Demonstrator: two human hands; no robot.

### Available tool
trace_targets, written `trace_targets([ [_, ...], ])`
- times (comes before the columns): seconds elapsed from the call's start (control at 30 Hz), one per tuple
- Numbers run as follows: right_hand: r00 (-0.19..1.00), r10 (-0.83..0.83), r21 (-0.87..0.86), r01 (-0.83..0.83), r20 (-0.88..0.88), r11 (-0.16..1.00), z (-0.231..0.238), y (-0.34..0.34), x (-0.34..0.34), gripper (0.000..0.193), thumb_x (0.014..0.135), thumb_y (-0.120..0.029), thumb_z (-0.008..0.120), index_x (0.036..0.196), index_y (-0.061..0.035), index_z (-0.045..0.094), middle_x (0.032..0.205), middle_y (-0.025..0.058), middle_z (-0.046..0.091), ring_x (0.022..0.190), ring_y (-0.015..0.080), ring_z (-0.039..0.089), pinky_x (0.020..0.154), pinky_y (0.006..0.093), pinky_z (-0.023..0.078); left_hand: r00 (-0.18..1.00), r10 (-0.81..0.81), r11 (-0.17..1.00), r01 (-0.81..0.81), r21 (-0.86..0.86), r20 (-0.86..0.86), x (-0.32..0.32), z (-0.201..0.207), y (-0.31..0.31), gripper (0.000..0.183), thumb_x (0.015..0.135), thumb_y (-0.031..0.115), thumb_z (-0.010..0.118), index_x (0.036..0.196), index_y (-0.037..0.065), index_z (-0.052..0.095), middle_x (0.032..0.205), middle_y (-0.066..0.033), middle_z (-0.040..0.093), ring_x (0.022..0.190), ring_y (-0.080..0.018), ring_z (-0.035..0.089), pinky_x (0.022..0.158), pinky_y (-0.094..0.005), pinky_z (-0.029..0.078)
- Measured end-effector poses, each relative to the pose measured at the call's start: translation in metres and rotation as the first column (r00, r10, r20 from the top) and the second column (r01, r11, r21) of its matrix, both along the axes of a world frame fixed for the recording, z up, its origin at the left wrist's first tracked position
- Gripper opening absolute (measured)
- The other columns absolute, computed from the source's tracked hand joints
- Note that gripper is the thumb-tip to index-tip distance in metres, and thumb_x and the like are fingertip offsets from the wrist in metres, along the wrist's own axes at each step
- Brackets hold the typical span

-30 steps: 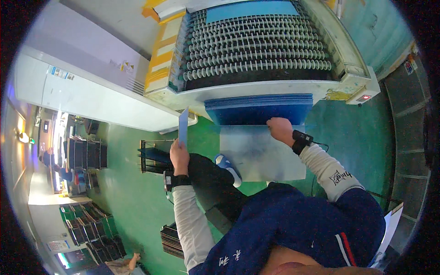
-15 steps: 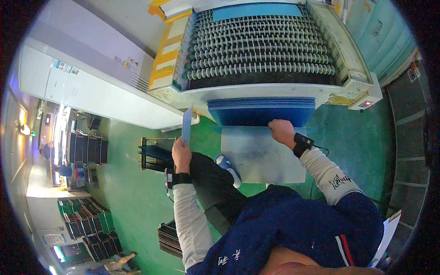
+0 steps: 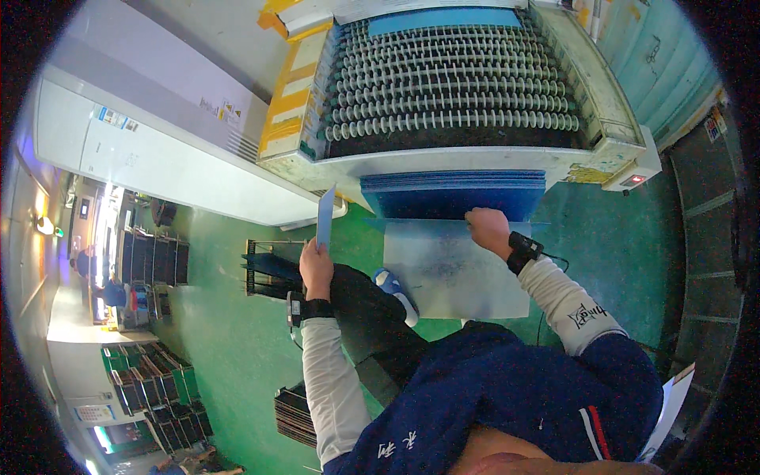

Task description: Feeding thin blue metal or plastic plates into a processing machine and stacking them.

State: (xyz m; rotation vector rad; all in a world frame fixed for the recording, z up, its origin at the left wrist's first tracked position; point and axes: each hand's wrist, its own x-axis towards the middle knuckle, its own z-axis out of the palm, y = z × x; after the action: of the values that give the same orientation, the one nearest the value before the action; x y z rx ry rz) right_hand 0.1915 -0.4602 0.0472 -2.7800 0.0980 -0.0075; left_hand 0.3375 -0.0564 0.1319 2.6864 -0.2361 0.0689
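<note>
Below a roller conveyor machine, seen from a head-worn camera looking down, a person works with two bare hands. Their left hand (image 3: 315,267) is raised with its fingers pinched around the lower edge of a thin pale-blue sheet (image 3: 324,217), which stands upright and edge-on to the camera, just left of the machine's front corner. Their right hand (image 3: 488,229) rests on the near edge of a stack of dark blue sheets (image 3: 453,194) that sticks out from under the machine's front lip; the fingers are curled over that edge, though whether they actually grip a sheet cannot be told. Both wrists carry a black band, and both arms wear white sleeves under a dark blue top.

Directly beneath the right hand, touching the blue stack, lies a pale grey, scuffed flat board (image 3: 455,273), slanting toward the person's lap. One blue-and-white shoe (image 3: 393,290) shows at its left edge, near a dark trouser leg.

Above the stack, the conveyor machine (image 3: 451,87) fills the upper frame, with rows of white rollers across a dark bed and a cream housing. A long white cabinet (image 3: 158,158) runs off to the left. On the green floor (image 3: 222,332) beside the left hand stands a black slotted rack (image 3: 269,269), with more racks further away at lower left.
</note>
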Motion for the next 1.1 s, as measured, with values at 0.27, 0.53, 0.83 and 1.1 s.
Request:
trace_targets([
  [0.27,0.999,-0.009,0.016,0.010,-0.046,1.000,0.002,0.000,0.001,0.013,0.080,-0.019,0.066,0.086,-0.0072,0.067,0.087,0.0131,0.065,0.086,0.0358,0.065,0.072,0.0479,0.052,1.000,-0.010,1.000,0.011,-0.022,0.019,0.001,-0.002,0.006,0.027,0.093,0.017,0.053,0.113,0.003,0.066,0.099,-0.0221,0.066,0.094,-0.0429,0.062,0.080,-0.0506,0.049],
  [0.53,1.000,-0.008,-0.013,0.008,-0.007,1.000,-0.005,-0.002,0.002,0.014,0.074,-0.013,0.064,0.087,-0.0080,0.067,0.086,0.0136,0.067,0.085,0.0362,0.067,0.070,0.0487,0.054,0.999,0.001,1.000,0.000,-0.015,0.046,0.000,-0.005,0.009,0.027,0.093,0.019,0.053,0.111,0.003,0.066,0.099,-0.0221,0.066,0.094,-0.0434,0.062,0.080,-0.0507,0.049],
  [0.83,1.000,-0.022,-0.010,0.022,0.013,1.000,0.000,0.001,-0.001,0.011,0.077,-0.014,0.066,0.085,-0.0077,0.068,0.084,0.0130,0.066,0.083,0.0355,0.066,0.070,0.0481,0.053,1.000,-0.008,1.000,0.008,-0.028,0.020,0.000,-0.002,0.011,0.026,0.094,0.017,0.052,0.111,0.003,0.065,0.100,-0.0229,0.065,0.094,-0.0441,0.061,0.080,-0.0512,0.048],
  [1.1,0.997,0.007,0.024,-0.009,0.072,1.000,-0.007,0.000,-0.006,0.011,0.078,-0.016,0.066,0.084,-0.0068,0.068,0.084,0.0138,0.066,0.084,0.0365,0.066,0.071,0.0492,0.052,0.999,-0.003,1.000,0.003,-0.011,0.050,0.000,-0.003,0.012,0.026,0.094,0.016,0.051,0.112,0.002,0.065,0.100,-0.0228,0.064,0.096,-0.0432,0.060,0.082,-0.0502,0.048],
])
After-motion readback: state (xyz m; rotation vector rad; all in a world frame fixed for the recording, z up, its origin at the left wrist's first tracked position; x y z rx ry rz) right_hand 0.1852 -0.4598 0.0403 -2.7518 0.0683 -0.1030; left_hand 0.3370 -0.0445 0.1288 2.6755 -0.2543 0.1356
